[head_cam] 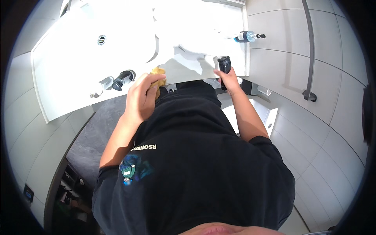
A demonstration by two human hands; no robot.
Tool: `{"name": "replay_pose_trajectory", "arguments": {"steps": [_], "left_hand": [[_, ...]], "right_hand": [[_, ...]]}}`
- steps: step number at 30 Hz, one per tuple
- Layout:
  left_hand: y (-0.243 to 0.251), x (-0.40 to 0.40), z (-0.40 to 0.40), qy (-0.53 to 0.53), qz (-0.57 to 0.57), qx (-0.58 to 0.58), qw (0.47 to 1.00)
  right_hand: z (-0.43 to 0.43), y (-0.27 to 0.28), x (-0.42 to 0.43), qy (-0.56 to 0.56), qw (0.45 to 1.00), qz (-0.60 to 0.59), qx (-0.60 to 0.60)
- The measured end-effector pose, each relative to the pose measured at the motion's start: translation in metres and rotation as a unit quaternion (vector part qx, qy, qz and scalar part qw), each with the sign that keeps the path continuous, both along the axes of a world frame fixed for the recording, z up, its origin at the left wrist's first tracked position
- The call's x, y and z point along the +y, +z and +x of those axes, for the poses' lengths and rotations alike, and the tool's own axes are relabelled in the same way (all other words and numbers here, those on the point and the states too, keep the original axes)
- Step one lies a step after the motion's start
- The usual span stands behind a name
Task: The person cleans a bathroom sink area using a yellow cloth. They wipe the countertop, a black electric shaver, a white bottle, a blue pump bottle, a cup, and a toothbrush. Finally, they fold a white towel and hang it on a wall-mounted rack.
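My left hand (pixel 140 95) has its fingers around a crumpled yellow cloth (pixel 159 72) at the front edge of the white washbasin counter (pixel 70 105). In my right hand (pixel 230 80) is a slim black bottle (pixel 225 64), held upright by the counter's front edge, further right. Its lower end shows below my fingers. Left of my left hand, a dark pump bottle (pixel 124 79) stands on the counter. Beside it is a pale bottle (pixel 101 87), partly lost in glare.
A drain (pixel 101 39) marks the overexposed basin. At the counter's right end stands a blue bottle with a black pump (pixel 246 36). A grey towel bar (pixel 310 53) runs along the right tiled wall. Below right are a white toilet (pixel 252 114) and a paper roll (pixel 264 90).
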State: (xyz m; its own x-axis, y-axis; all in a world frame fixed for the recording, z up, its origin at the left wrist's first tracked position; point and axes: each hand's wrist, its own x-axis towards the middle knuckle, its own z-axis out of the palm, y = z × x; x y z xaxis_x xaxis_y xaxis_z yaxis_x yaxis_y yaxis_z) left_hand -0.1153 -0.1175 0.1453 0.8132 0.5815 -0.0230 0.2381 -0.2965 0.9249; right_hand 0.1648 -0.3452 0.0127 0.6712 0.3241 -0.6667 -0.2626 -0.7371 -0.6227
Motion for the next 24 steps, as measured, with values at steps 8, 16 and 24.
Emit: {"name": "replay_pose_trajectory", "arguments": {"steps": [8,16,24], "left_hand": [[-0.010,-0.011,-0.028,-0.006,-0.013,0.066,0.998],[-0.008,-0.015,-0.043,-0.004,-0.007,0.089,0.996],[-0.009,-0.018,-0.053,0.002,-0.007,0.123,0.992]], "right_hand": [[-0.038,-0.024,0.018,0.339,0.930,-0.063,-0.128],[-0.073,-0.072,0.110,0.401,0.906,0.042,-0.130],[-0.093,-0.087,0.129,0.408,0.883,0.120,-0.198]]}}
